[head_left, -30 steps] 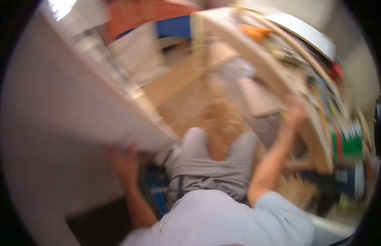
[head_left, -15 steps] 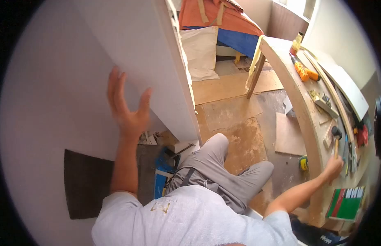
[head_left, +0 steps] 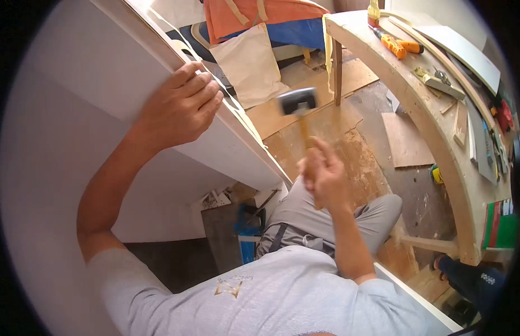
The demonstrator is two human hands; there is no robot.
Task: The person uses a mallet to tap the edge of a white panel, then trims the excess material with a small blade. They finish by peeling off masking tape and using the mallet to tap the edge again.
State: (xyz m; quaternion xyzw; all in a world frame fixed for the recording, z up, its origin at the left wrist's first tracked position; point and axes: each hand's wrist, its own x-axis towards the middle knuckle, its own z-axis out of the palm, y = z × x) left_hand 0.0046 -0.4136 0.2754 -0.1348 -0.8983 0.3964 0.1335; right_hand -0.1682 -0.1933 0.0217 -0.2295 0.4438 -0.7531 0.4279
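Observation:
My left hand [head_left: 181, 106] is curled over the edge of a tall white panel [head_left: 103, 84], its fingertips on the rim where yellowish foam [head_left: 246, 120] sticks out. My right hand [head_left: 327, 173] grips the wooden handle of a mallet [head_left: 297, 101] with a black head. The mallet is raised in front of my knees, its head up and a little blurred. A gap separates the mallet head from the panel edge and my left hand.
A curved wooden workbench [head_left: 405, 92] on the right carries an orange power tool [head_left: 391, 46], a bottle [head_left: 373, 14] and wood offcuts. A loose board [head_left: 406, 140] lies on the floor. An off-white bag [head_left: 248, 64] stands behind the panel. Beside my hip is a blue container [head_left: 248, 241].
My right hand has brought the mallet from the workbench leftward to in front of me. My left hand, open before, has moved onto the panel's edge. The view has turned somewhat.

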